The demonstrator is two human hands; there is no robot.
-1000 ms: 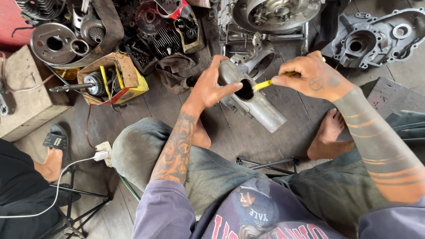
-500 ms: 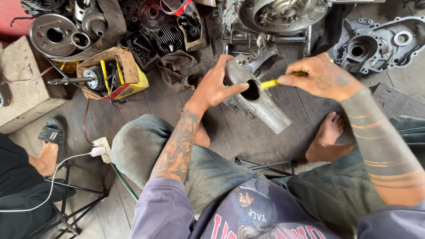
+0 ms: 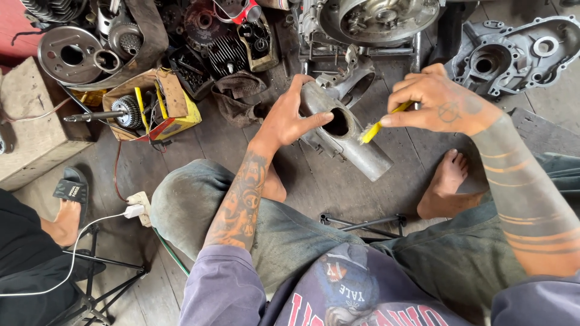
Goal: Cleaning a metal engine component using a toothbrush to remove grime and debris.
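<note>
- Grey cast-metal housing [image 3: 345, 137], tubular with a round side opening, lies tilted over the plank floor [image 3: 229, 145] between the person's knees, its open end pointing toward 4 o'clock.
- Left hand [image 3: 289, 118] holds the housing at its upper end, at 10 o'clock from the opening; the thumb lies across the body just beside the hole and the fingers wrap over the top edge.
- Right hand [image 3: 438, 102] is closed in a narrow pinch on a yellow brush [image 3: 379, 126]; the brush runs from the fingers toward 8 o'clock, and its head touches the rim of the round opening.
- Judged progress: brushing is in hand at the opening. The outer wall near the open end appears plain grey and fairly clean; the inside of the bore is dark, and its condition cannot be told.
- Judged remainder: the bore interior and the hidden underside are likely not yet finished.
- Surroundings: an engine crankcase half [image 3: 513, 54] lies at 1 o'clock from the housing, and a cardboard box with a gear shaft [image 3: 148, 105] at 9 o'clock.
- Another person's sandalled foot [image 3: 67, 202] rests at far 8 o'clock, well apart from the work.
</note>
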